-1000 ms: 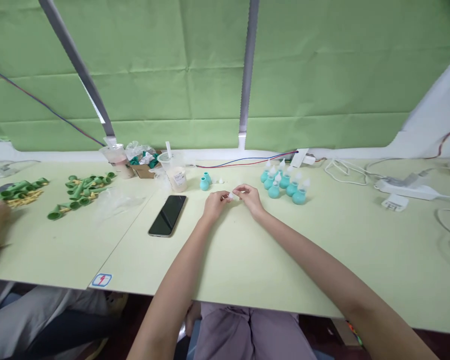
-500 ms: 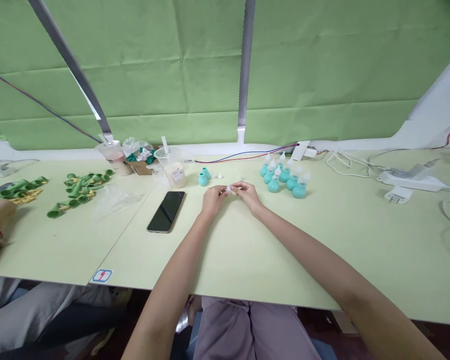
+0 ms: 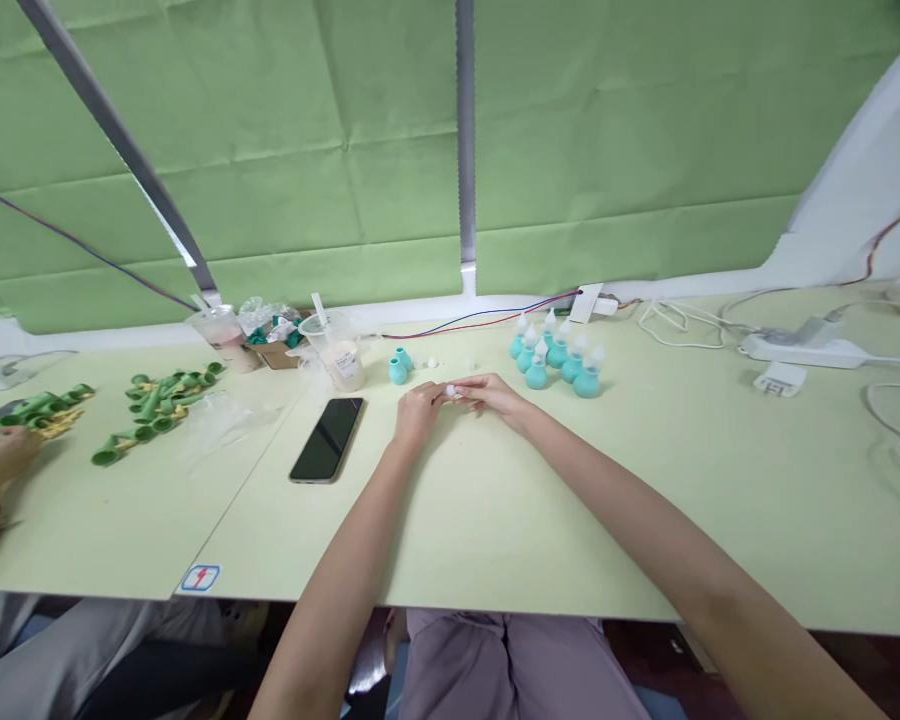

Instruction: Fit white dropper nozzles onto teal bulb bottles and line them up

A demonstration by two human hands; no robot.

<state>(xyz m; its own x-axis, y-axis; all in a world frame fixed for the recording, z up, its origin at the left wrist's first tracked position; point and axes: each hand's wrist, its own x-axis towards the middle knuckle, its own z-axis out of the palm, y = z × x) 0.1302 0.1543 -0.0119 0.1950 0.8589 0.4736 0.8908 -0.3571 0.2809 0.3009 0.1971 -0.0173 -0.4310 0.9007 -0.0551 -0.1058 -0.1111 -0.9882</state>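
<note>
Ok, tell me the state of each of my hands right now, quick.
Left hand: closed, pinching a small white piece.
Right hand: closed, its fingers on the same piece from the other side.

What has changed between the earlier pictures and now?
The right hand has straightened its fingers and brought them leftward, closer to the left hand; the small white piece stays between them. At far left, a co-worker's hand has shifted slightly rightward. The phone, open teal bottles and white-tipped teal bottles are unmoved; only the camera view shifted.
</note>
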